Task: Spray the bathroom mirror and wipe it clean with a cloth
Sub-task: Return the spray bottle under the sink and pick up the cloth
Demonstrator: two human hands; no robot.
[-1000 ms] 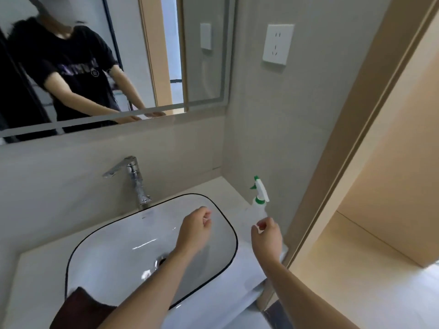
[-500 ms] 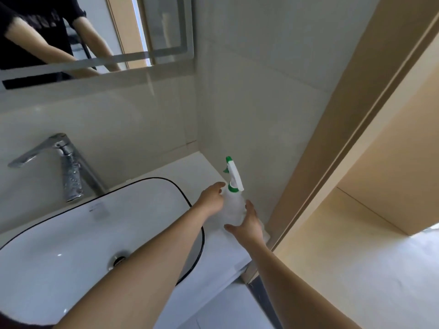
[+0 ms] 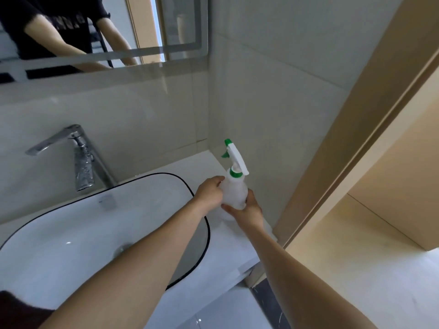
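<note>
A translucent white spray bottle (image 3: 234,189) with a white and green trigger head stands at the right end of the counter, by the corner wall. My left hand (image 3: 210,194) grips its left side. My right hand (image 3: 247,208) wraps round its lower right side. The mirror (image 3: 99,29) hangs on the wall at the upper left and reflects a person's arms. A dark maroon cloth (image 3: 16,309) lies at the sink's near-left edge, partly cut off by the frame.
A white basin (image 3: 71,233) with a black rim fills the counter's left. A chrome faucet (image 3: 78,157) stands behind it. A tiled wall is right behind the bottle, and a beige door frame (image 3: 351,129) runs down the right.
Both hands have closed round the bottle, and it stands a little more upright between them. The view has shifted slightly left and up, showing more of the mirror.
</note>
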